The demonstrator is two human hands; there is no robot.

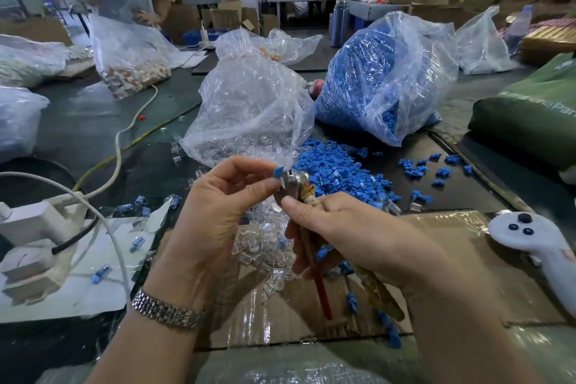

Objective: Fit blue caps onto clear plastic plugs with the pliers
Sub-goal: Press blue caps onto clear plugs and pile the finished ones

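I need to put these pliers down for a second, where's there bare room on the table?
Bare cardboard lies between your right hand and the white controller. Dark mat between the blue cap pile and scattered caps is thin. Ahead of your hands it's crowded with clear plugs.

Blue caps are looking bright blue in their heap, same blue filling the see-through bag. Plugs are showing clear, glassy. Pliers are sporting one red handle and a silver head. Controller is showing white with dark buttons; cardboard is looking brown.
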